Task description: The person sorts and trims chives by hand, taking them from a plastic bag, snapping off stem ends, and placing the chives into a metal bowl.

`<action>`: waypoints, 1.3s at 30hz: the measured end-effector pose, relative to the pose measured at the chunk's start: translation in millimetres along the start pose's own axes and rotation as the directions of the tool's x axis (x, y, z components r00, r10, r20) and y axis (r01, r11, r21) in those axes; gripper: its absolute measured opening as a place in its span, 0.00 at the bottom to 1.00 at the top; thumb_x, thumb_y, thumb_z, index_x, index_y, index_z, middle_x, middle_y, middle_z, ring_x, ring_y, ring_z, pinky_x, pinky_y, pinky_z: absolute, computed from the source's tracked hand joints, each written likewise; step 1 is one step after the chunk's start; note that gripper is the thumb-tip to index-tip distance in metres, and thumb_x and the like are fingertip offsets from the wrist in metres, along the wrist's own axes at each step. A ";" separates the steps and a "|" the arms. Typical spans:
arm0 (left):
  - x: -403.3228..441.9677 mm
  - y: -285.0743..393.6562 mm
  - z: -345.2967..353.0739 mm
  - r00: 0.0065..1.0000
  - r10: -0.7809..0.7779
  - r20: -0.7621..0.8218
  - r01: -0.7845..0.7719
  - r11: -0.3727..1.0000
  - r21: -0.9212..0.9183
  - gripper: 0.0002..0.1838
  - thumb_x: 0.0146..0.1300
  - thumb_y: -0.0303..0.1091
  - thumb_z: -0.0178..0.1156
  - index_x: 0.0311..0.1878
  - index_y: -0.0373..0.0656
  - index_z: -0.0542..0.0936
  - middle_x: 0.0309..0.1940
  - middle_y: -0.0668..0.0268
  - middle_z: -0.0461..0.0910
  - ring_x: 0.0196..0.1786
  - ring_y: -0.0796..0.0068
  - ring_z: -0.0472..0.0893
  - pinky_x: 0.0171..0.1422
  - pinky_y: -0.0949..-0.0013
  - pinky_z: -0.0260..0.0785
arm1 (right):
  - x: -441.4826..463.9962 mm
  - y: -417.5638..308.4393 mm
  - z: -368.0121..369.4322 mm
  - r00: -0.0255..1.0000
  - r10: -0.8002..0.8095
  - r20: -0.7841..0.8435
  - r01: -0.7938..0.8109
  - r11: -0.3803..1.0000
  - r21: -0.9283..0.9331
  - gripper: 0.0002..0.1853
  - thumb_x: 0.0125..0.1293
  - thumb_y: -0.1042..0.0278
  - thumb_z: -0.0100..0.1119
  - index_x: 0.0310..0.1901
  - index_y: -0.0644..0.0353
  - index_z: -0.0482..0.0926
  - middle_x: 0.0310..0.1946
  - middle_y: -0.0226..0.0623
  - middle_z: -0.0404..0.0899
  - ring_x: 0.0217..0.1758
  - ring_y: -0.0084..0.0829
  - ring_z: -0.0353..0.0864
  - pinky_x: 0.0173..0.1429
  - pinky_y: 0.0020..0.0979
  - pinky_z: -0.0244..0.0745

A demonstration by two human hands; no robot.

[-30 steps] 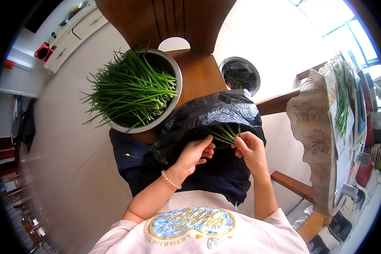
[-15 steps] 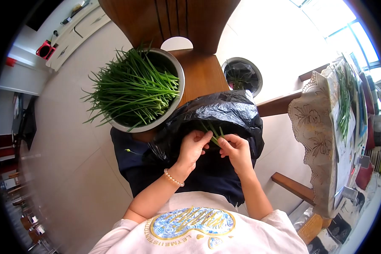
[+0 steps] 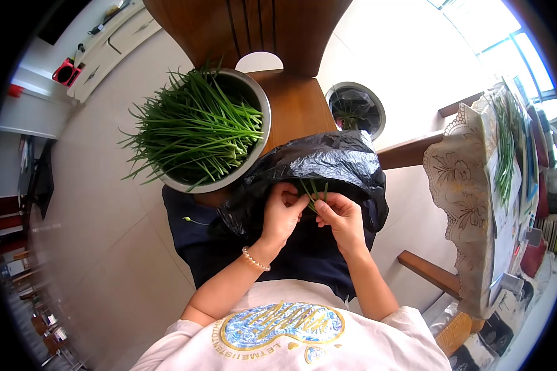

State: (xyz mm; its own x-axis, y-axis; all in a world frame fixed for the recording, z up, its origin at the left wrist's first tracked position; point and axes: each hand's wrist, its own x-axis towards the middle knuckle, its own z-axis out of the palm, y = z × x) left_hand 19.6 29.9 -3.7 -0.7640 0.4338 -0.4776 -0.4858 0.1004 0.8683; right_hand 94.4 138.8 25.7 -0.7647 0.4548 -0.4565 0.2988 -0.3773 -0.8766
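Note:
My left hand (image 3: 283,215), with a beaded bracelet at the wrist, pinches the lower end of a few green chives (image 3: 313,193) between thumb and fingertips. My right hand (image 3: 343,221) grips the same chives from the other side, so the fingertips of both hands nearly meet. The blades point away from me over the opening of a black plastic bag (image 3: 328,154) spread across my lap. What lies deep in the bag is hidden in shadow. To the left, a metal bowl (image 3: 265,117) holds a large heap of chives (image 3: 195,127).
The bowl rests on a wooden chair (image 3: 294,102). Behind the bag, a lined bin (image 3: 380,117) stands on the floor. At right, a table with a lace cloth (image 3: 455,185) carries more chives (image 3: 506,148). One budded stem (image 3: 195,221) lies on my dark trousers.
My hands have shifted slightly, and the left fingers have curled more. The chives between them stand more upright and spread apart. The bowl and bag stay in place.

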 end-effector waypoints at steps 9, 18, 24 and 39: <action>-4.6 16.8 2.6 0.996 -0.045 0.075 0.042 0.998 0.042 0.11 0.59 0.38 0.58 0.34 0.39 0.77 0.22 0.72 0.73 0.22 0.85 0.68 0.26 0.81 0.63 | 2.1 -3.9 2.6 1.000 -0.011 0.027 0.012 1.000 -0.002 0.10 0.58 0.69 0.59 0.38 0.66 0.78 0.25 0.29 0.77 0.24 0.15 0.72 0.28 0.17 0.68; -7.5 25.4 -12.6 0.897 -0.351 0.271 0.338 0.937 0.094 0.10 0.62 0.42 0.52 0.37 0.47 0.76 0.28 0.74 0.74 0.30 0.85 0.72 0.34 0.80 0.65 | 14.1 -3.8 -6.0 0.998 0.059 0.022 -0.059 0.998 0.019 0.10 0.59 0.68 0.58 0.34 0.67 0.77 0.20 0.27 0.72 0.19 0.15 0.66 0.23 0.18 0.62; -15.4 34.2 -16.7 0.860 -0.389 0.329 0.430 0.901 -0.059 0.12 0.63 0.42 0.49 0.45 0.48 0.73 0.37 0.69 0.77 0.40 0.78 0.77 0.39 0.74 0.69 | 15.3 -11.8 -5.6 0.980 0.105 0.172 -0.121 0.989 0.089 0.12 0.59 0.66 0.58 0.38 0.67 0.77 0.23 0.28 0.73 0.22 0.16 0.67 0.27 0.18 0.64; -17.7 29.9 -25.2 0.865 -0.348 0.362 0.458 0.843 -0.284 0.10 0.60 0.37 0.56 0.41 0.45 0.72 0.30 0.69 0.76 0.31 0.75 0.79 0.37 0.77 0.72 | 20.0 -15.7 -11.7 0.956 -0.068 0.286 0.146 0.954 -0.261 0.08 0.58 0.72 0.58 0.37 0.67 0.79 0.24 0.30 0.79 0.25 0.17 0.72 0.32 0.20 0.70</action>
State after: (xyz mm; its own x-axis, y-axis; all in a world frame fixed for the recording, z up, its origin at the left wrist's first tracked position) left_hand 7.9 2.7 27.4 -0.3378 0.6647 -0.6664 -0.8795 0.0292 0.4749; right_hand 81.1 163.3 28.6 -0.9146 0.2296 -0.3329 0.3224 -0.0830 -0.9430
